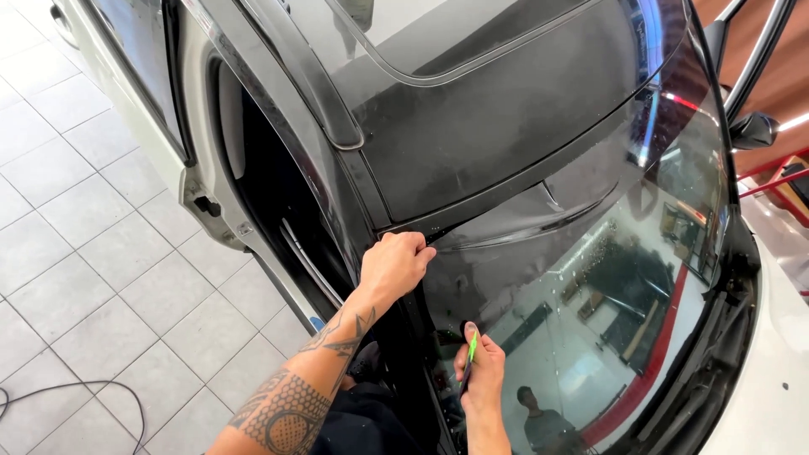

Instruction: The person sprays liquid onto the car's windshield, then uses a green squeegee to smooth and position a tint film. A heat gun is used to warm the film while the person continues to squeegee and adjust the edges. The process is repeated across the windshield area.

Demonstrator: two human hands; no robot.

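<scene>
The left hand (396,263) is closed, pinching the dark film (506,135) at the windscreen's (624,278) near-left top corner, while the right hand (480,371), nearer and just right, grips a slim green tool (472,347) whose long axis runs up the glass's left edge.

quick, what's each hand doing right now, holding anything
Left hand: closed, pinching the film edge at the windshield's top corner.
Right hand: closed on a small green tool.
</scene>
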